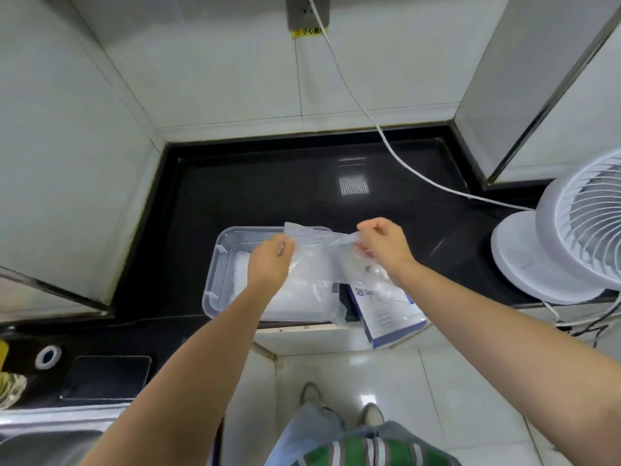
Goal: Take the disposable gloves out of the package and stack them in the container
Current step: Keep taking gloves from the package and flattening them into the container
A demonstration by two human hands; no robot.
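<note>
A thin clear disposable glove (319,237) is stretched between both hands above the container. My left hand (268,264) pinches its left end, and my right hand (383,245) pinches its right end. Below them a clear plastic container (218,264) sits on the black counter with a whitish stack of gloves (302,294) inside. The blue-and-white glove package (386,317) lies to the right of the container, overhanging the counter's front edge.
A white fan (564,237) stands at the right on the counter, its cable (386,142) running up to a wall socket. Black counter (268,190) stretches behind the container. A sink (50,442) and a dark tray (107,371) lie at lower left.
</note>
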